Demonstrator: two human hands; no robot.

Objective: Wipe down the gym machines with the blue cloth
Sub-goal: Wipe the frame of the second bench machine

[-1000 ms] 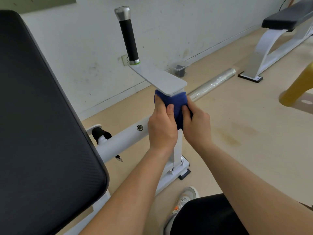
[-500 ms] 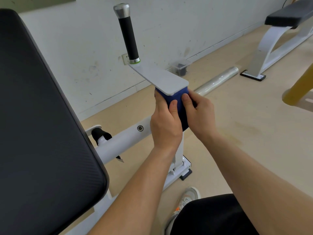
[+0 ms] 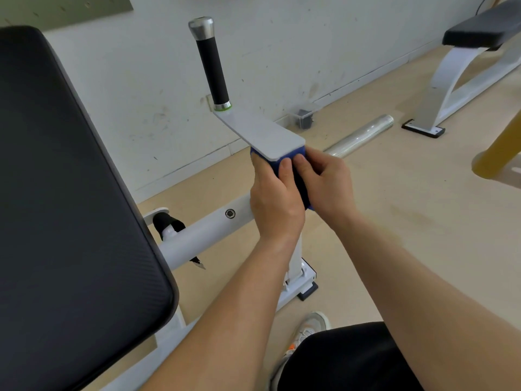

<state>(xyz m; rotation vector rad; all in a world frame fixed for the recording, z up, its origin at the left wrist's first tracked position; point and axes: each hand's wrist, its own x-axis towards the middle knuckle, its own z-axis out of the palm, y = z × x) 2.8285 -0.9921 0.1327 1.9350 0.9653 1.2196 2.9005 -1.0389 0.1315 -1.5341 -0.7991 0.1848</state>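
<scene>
The left hand (image 3: 277, 201) curls round the blue cloth (image 3: 302, 190) from the near side. The right hand (image 3: 324, 179) grips the cloth from the other side, its fingertips meeting the left hand's. The cloth is wrapped round the top of the white upright post (image 3: 296, 258), tucked directly under the flat white plate (image 3: 262, 131) (only slivers of blue show between the fingers). A black-gripped handle (image 3: 212, 66) with a metal cap rises from the plate's far end. A white frame tube (image 3: 203, 235) runs left to the large black pad (image 3: 70, 193). A shiny roll (image 3: 363, 134) lies on the floor beyond, near a second bench (image 3: 479, 35).
</scene>
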